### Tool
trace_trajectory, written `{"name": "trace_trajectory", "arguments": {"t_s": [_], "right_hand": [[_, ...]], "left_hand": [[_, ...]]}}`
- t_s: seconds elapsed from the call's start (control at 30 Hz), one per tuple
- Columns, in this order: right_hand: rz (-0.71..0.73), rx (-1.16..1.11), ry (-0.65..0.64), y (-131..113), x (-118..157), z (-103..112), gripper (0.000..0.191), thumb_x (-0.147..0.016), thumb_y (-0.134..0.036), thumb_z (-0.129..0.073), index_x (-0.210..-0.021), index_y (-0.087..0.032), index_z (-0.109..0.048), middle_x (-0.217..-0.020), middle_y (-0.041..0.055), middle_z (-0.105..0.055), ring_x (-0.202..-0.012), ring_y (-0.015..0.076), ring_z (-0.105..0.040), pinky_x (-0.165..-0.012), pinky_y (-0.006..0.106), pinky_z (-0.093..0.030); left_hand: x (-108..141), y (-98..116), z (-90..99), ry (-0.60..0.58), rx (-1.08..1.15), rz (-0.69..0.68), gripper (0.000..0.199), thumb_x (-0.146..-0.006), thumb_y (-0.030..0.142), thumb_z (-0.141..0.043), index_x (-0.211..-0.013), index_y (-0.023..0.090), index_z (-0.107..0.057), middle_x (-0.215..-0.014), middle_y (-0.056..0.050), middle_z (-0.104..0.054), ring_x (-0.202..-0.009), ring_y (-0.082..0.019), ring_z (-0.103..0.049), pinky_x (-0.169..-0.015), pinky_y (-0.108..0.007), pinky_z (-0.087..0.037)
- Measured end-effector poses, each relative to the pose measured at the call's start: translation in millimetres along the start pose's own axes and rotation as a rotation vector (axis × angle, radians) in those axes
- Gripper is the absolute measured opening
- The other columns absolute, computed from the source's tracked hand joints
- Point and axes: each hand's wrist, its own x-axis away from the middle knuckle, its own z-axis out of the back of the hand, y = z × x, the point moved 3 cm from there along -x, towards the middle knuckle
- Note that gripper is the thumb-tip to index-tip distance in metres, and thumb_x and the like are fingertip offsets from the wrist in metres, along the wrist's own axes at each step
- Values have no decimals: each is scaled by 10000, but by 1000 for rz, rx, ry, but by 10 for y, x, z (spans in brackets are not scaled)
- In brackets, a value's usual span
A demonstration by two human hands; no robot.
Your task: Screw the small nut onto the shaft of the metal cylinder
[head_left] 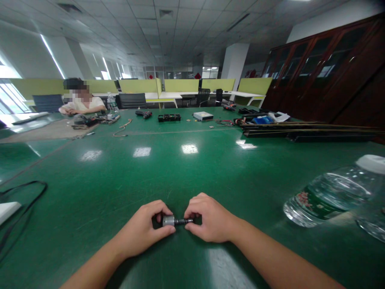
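Close to me on the green table, a small silver metal cylinder [169,220] lies on its side, and a thin dark shaft [181,221] sticks out of its right end. My left hand [147,224] is closed round the cylinder, thumb in front and fingers behind. The far tip of the shaft sits between the thumb and fingers of my right hand [207,218], which pinches it. Cylinder and shaft are in line, roughly level. Whether they are one piece or two, I cannot tell.
Large water bottles [325,200] stand at the right. A black cable [33,200] lies at the left. Farther off are a drill [143,114], a grey box [203,116], a black part [169,117] and long dark rails [300,132]. Another person [84,102] sits across at the left.
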Motion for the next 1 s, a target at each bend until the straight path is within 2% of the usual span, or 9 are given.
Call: {"name": "trace_trajectory", "arguments": {"t_s": [0.47, 0.67, 1.0], "right_hand": [[-38, 20, -13, 57, -10, 73, 75, -706, -199, -705, -772, -191, -671, -697, -24, -636, -680, 135, -574, -748, 293, -400], [-123, 48, 14, 168, -1, 148, 40, -709, -197, -692, -741, -184, -671, -659, -26, -611, -615, 121, -556, -707, 276, -422], [-103, 29, -13, 97, 7, 122, 59, -708, -219, -702, -755, -188, -686, -667, -27, -619, -631, 121, -564, -700, 267, -420]], "left_hand": [[20, -16, 36, 27, -6, -5, 156, -829, 318, -670, -920, 194, -645, -829, -4, -612, -758, -168, -568, -688, -257, -422], [53, -52, 50, 52, -8, 7, 156, -839, 324, -659, -927, 198, -633, -844, -7, -624, -758, -170, -575, -685, -262, -429], [46, -14, 63, 50, -13, 14, 148, -837, 313, -650, -928, 198, -633, -838, -6, -625, -752, -167, -573, -680, -260, -430]]}}
